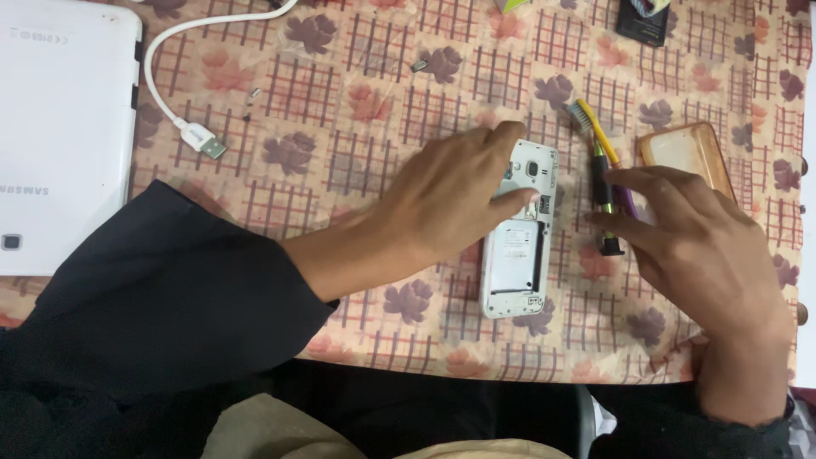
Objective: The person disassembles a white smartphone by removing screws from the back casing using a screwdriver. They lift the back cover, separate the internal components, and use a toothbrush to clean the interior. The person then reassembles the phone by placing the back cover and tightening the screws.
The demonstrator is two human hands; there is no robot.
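Note:
A white phone lies face down on the patterned tablecloth with its back cover off and its insides showing. My left hand rests on the phone's upper left part, fingers pressing its top edge and camera area. My right hand lies to the right of the phone, its fingertips touching a green and black screwdriver. Next to the screwdriver lie a yellow toothbrush and a purple tool, partly under my fingers.
A white tablet lies at the left. A white cable with a plug curls beside it. A clear orange-tinted phone case lies at the right. Small screws and a dark battery sit at the far side.

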